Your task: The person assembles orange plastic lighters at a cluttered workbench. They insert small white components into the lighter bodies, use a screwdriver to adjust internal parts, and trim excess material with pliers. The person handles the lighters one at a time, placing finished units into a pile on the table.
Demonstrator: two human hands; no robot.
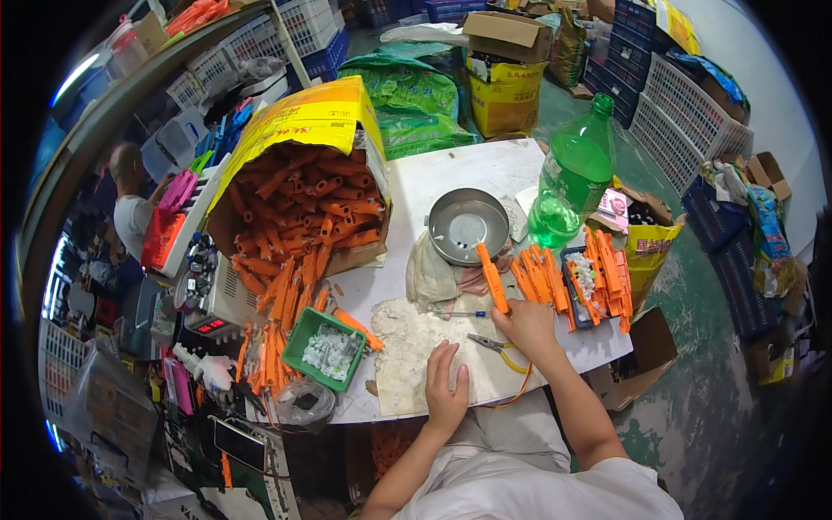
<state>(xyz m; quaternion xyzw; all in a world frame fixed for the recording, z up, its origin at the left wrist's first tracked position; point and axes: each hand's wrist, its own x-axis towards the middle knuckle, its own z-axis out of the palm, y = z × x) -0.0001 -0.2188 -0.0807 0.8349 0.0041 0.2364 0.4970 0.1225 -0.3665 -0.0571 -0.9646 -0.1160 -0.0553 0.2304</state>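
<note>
My right hand (526,331) is closed around the lower end of a long orange plastic part (491,276), which points away from me toward a round metal pan (469,227). My left hand (446,388) rests at the near edge of the worn board (399,364), fingers extended and nothing in it. Between the hands lie pliers with yellow handles (492,343). A thin screwdriver (459,314) is left of my right hand. Just right of it, several orange parts (542,277) lie side by side, near a dark tray (582,282) with small whitish pieces.
A tipped yellow box (303,113) spills many orange parts on the left. Near it stands a green tray (299,347) of translucent pieces. A cloth (429,276) lies under the pan. The tall green bottle (572,169) stands at the back right. A person (130,204) works far left.
</note>
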